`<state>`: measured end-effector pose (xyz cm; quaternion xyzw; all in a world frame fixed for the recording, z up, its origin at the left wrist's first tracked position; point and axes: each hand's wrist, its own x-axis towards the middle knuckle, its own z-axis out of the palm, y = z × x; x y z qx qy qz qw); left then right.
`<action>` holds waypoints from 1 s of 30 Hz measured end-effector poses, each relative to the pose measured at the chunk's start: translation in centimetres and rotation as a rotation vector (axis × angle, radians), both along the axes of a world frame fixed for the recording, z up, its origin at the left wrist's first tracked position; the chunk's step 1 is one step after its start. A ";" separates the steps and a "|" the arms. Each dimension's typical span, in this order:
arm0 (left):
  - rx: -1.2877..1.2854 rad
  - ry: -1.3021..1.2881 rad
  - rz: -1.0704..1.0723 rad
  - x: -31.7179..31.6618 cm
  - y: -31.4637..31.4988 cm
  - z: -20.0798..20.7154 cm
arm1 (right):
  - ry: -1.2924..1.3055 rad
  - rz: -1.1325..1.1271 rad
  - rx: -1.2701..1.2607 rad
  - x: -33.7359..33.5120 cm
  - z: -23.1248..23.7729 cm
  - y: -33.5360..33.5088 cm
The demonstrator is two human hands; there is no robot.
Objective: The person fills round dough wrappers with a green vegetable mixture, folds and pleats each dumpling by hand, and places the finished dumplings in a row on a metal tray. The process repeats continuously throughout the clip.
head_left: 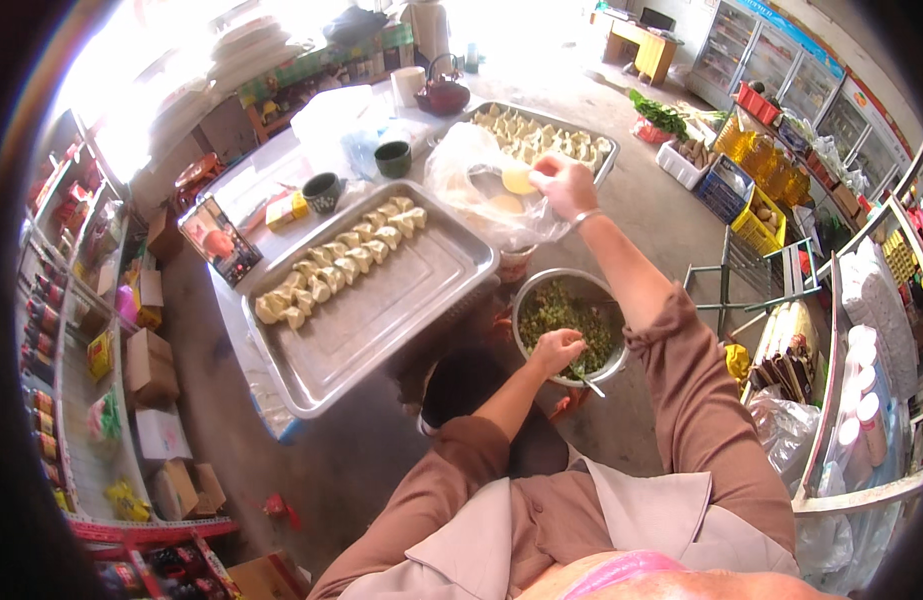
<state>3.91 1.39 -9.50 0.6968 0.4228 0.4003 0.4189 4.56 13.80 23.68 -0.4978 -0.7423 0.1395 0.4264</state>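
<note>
My right hand [564,186] pinches a round, pale dumpling wrapper [518,178] above a clear plastic bag [459,180]. Another wrapper [506,204] shows at the bag's opening. Over the metal bowl [522,290] of chopped green filling [553,308], my left hand [558,351] is closed, its fingers curled together; what they hold, if anything, is hidden. A metal spoon [589,384] leans in the bowl beside that hand. To the left, a steel tray [381,290] carries rows of folded dumplings [341,262] along its far side.
Another tray of dumplings [541,135] lies beyond the bag. Two dark cups [392,159], a teapot [443,95] and a propped screen [219,240] stand on the table [243,350]. Stocked shelves [76,330] line the left; crates [756,222] and a rack [831,400] stand right.
</note>
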 end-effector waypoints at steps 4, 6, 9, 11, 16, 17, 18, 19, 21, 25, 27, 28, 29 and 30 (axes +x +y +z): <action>-0.592 -0.473 -0.107 -0.6 -1.1 5.6 | 0.615 0.085 -0.246 4.4 -0.8 -3.6; -0.706 -0.518 -0.210 -1.5 -2.3 9.2 | 0.962 0.256 -0.269 7.0 -4.5 -7.0; -0.682 -0.648 -0.165 -2.6 -5.3 12.6 | 0.963 0.057 -0.415 9.8 -12.5 -12.3; -0.720 -0.715 -0.165 -2.5 -5.7 13.2 | 1.020 0.012 -0.501 10.9 -17.7 -15.0; -0.868 -0.697 -0.282 -1.6 -4.0 10.3 | 1.230 -0.107 -0.621 11.7 -23.6 -18.6; -0.855 -0.682 -0.299 -1.6 -3.7 9.4 | 1.188 -0.125 -0.605 11.8 -23.5 -18.5; -0.843 -0.667 -0.317 -1.5 -3.5 8.5 | 1.146 -0.144 -0.590 11.8 -23.2 -18.4; -0.853 -0.719 -0.277 -1.7 -3.5 7.6 | 1.111 -0.152 -0.602 11.7 -22.8 -18.6; -0.722 -0.694 -0.210 -1.9 -3.2 6.2 | 0.996 -0.130 -0.644 11.4 -22.2 -19.4; -0.490 -0.593 -0.120 -1.6 -2.7 4.7 | 0.986 -0.094 -0.599 10.5 -21.9 -21.2; -0.445 -0.490 -0.014 -2.1 -2.7 4.9 | 1.048 -0.079 -0.590 11.0 -21.8 -21.7; -0.395 -0.494 0.030 -2.3 -2.7 5.3 | 1.031 -0.175 -0.596 11.2 -21.7 -21.7; -0.344 -0.494 0.075 -2.6 -2.8 5.7 | 1.055 -0.085 -0.457 11.7 -21.6 -21.6; -0.411 -0.503 0.132 -3.0 -2.9 6.3 | 1.038 -0.129 -0.487 12.5 -21.5 -21.5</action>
